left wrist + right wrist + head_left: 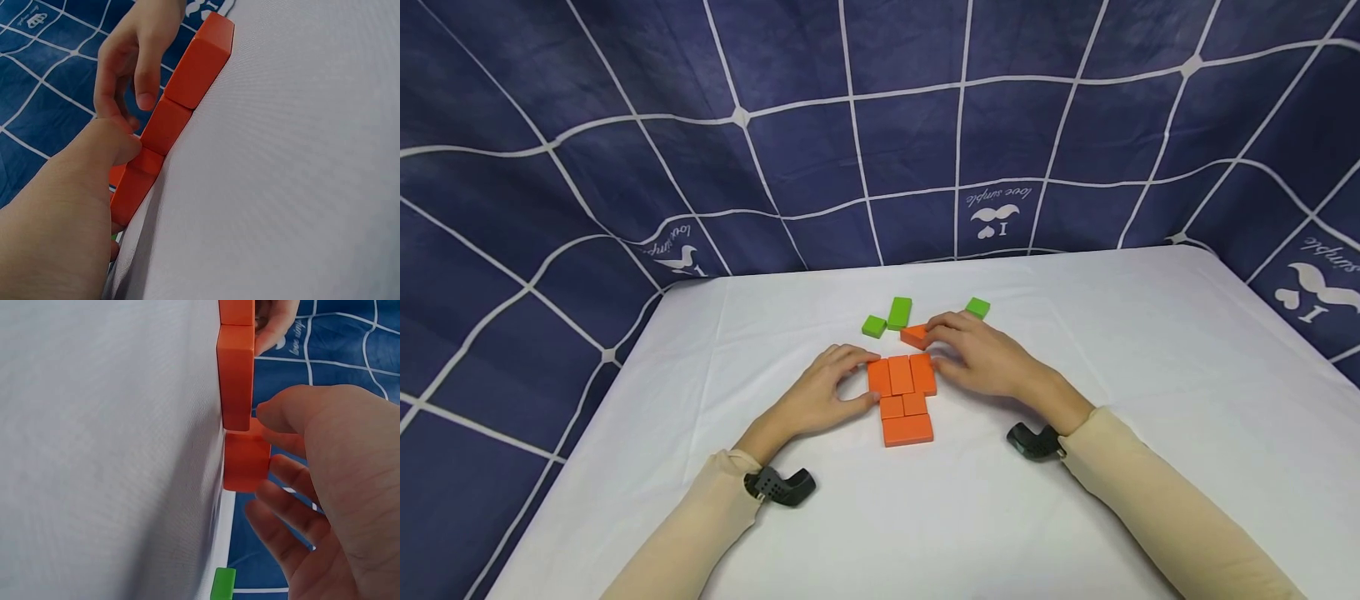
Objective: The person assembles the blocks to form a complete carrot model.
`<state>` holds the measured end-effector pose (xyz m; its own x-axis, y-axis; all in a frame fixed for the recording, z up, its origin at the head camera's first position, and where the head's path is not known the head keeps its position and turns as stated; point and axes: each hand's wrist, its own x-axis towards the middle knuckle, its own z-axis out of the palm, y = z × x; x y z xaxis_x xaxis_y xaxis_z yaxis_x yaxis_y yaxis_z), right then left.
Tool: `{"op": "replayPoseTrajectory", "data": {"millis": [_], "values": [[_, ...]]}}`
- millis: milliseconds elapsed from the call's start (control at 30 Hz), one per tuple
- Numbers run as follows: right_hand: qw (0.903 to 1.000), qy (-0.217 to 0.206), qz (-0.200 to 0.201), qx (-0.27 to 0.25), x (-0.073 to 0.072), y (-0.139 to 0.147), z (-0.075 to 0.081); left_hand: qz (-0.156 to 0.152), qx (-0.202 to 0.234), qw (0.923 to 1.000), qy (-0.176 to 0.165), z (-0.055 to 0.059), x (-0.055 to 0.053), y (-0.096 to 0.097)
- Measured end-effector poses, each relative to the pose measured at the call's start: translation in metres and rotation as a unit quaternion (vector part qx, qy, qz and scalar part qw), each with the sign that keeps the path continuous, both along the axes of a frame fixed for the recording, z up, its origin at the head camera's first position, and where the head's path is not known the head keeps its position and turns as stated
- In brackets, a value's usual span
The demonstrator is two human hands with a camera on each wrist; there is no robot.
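Several orange blocks (901,375) lie flat on the white cloth, fitted edge to edge: three upright ones on top, two small ones below, a wide one nearest me. My left hand (820,396) holds the leftmost upright block (879,377), fingertips at its far end and thumb at its near end. Just beyond the group, my right hand (977,354) has its fingers loosely bent beside a separate orange wedge-like block (913,336). Its thumb is right at the rightmost upright block (922,374). The right fingertips partly hide the separate block.
Farther back lie a small green block (874,326), a longer green block (900,313) and another green block (977,307) behind the right hand. A dark blue checked curtain (910,150) stands behind the table (1150,375). Each wrist wears a black camera mount.
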<state>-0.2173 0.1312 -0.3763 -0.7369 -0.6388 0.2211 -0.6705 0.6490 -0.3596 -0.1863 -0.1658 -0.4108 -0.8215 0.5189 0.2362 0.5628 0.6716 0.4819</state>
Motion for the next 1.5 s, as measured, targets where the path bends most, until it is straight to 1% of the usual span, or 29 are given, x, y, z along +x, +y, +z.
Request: {"op": "replayPoseTrajectory", "data": {"millis": [200,467,733,1067,1500], "values": [[1.0000,-0.009,-0.002,0.002,-0.001,0.001,-0.002,0.000,0.000,1.0000,-0.002,0.000,0.000,0.000],[1.0000,-0.006,0.004,-0.002,-0.001,-0.001,-0.003,0.002,-0.002,1.0000,-0.005,-0.001,-0.002,0.000],[0.9995,-0.031,-0.002,-0.004,0.001,-0.002,-0.006,0.005,-0.002,1.0000,-0.008,0.000,-0.001,0.000],[0.9991,-0.042,-0.005,-0.005,0.001,0.000,-0.010,0.005,-0.004,0.9999,-0.012,-0.001,-0.001,0.001],[0.9993,-0.035,0.000,-0.008,0.001,-0.002,-0.009,0.006,-0.007,0.9999,-0.010,0.000,-0.001,0.000]]}}
